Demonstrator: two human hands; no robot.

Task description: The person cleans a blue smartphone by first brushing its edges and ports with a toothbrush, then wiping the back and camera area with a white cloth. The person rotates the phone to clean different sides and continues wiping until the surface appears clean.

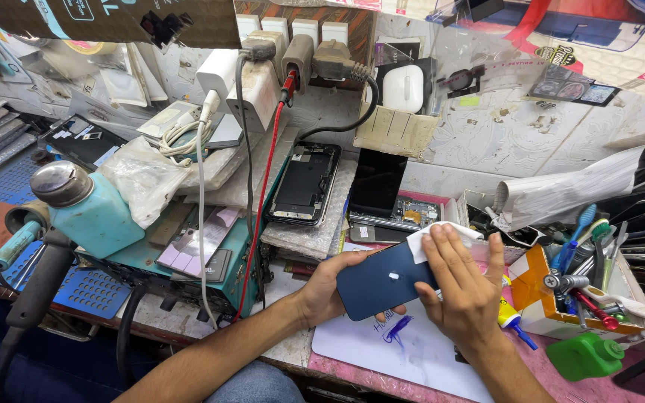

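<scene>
Cluttered repair bench point(188, 317), wall of chargers and plugs at the far edge.

Right hand point(460, 287): palm down, fingers spread flat, pressing a white wipe point(431, 237) onto the right end of a dark blue phone point(382, 280). Not clenched, flat pressure only. Forearm comes in from the near right.

Left hand point(330, 287): grasps the phone's left end, thumb on top, fingers wrapped underneath. Forearm runs in from the near left.

Phone lies back side up, held just above a white mat point(404, 351) at the near edge. Long axis runs left-near to right-far, slightly tilted. Wipe sits at the far-right corner, under the right fingertips; rest of the blue back is exposed toward the left hand.

Around it:
- far of the hands: an opened phone body point(304, 183) on bubble wrap, another stripped phone point(393, 213) beside it
- right: orange tray point(533, 277) full of tools, small yellow glue tube point(508, 313) just beside the right hand, green bottle point(584, 357) near edge
- left: teal solvent bottle point(91, 209), red cable point(263, 194) and white cable point(201, 216) hanging from the wall plugs
</scene>
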